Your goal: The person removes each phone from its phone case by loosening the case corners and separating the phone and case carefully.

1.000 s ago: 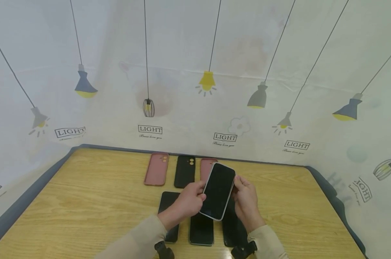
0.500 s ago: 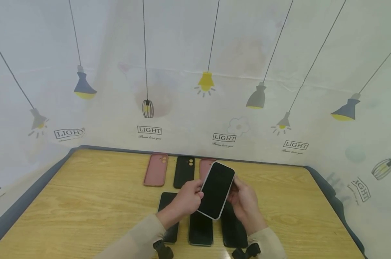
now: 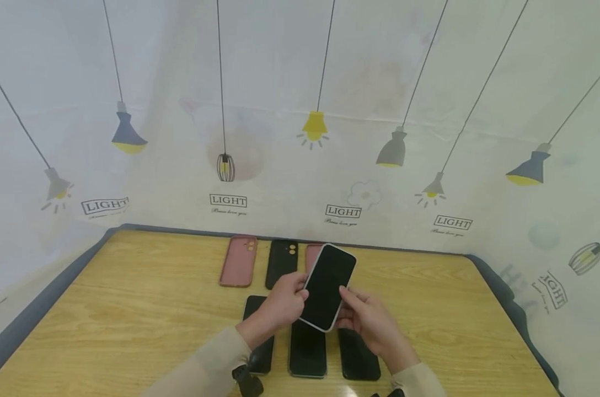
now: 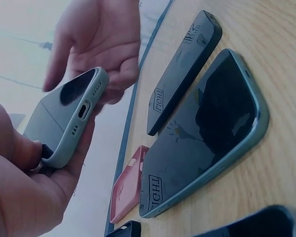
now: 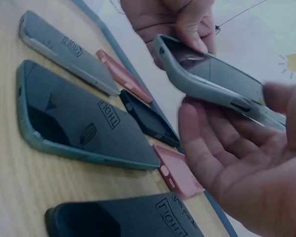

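Observation:
A smartphone (image 3: 328,286) with a dark screen and a pale case around it is held tilted above the table. My left hand (image 3: 282,300) grips its left edge, thumb on the front. At the lower right edge is my right hand (image 3: 371,325), thumb at the screen side and fingers beneath. The right wrist view shows the pale case (image 5: 187,81) along the phone's side, with a thin gap near the rim. Below the hands lie three dark-screened phones: a left one (image 3: 262,355), a middle one (image 3: 307,353) and a right one (image 3: 359,358).
Along the table's back edge lie a pink phone case (image 3: 237,262), a black phone case (image 3: 282,262) and a second pink case (image 3: 313,253), partly hidden by the held phone. A lamp-printed cloth (image 3: 280,82) hangs behind the wooden table (image 3: 146,309).
My right hand has slid down the phone's right edge, from near its upper corner to its lower part. The phone has shifted slightly left and up, with the left hand still gripping it.

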Demonstrator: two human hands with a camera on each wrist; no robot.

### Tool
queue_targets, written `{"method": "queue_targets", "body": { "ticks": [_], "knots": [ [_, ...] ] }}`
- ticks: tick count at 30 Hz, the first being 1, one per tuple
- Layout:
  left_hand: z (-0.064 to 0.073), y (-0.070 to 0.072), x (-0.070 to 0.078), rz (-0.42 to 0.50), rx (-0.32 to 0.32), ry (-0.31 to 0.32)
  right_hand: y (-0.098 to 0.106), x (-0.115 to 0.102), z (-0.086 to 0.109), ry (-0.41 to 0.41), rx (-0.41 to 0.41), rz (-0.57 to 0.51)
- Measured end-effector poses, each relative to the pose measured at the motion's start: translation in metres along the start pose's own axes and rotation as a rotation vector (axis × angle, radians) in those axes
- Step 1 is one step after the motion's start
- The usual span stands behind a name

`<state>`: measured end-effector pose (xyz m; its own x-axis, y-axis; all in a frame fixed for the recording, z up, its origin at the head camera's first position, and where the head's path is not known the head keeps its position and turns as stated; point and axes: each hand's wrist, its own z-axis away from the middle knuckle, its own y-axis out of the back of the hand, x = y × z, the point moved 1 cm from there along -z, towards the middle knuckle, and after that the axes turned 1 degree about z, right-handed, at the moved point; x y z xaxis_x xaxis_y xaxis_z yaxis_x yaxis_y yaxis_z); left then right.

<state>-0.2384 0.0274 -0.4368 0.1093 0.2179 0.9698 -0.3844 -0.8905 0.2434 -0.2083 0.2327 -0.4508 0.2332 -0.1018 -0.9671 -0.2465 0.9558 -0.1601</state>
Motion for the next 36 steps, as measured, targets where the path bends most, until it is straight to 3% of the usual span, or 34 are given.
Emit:
{"method": "queue_targets", "body": {
  "ticks": [4,12,22,36],
  "knots": [
    [-0.001,0.002,0.000,-0.009,0.011,-0.002,-0.001,0.006,0.005,-0.013,-0.126,0.055],
    [-0.003,0.003,0.001,-0.036,0.014,-0.010,-0.007,0.013,0.007,-0.042,-0.270,0.002],
    [-0.004,-0.001,0.000,-0.051,-0.001,-0.037,-0.011,0.015,0.010,-0.053,-0.223,-0.050],
    [-0.006,0.001,0.000,-0.030,-0.028,-0.003,-0.006,0.021,0.006,0.025,-0.310,-0.024]
  ]
}}
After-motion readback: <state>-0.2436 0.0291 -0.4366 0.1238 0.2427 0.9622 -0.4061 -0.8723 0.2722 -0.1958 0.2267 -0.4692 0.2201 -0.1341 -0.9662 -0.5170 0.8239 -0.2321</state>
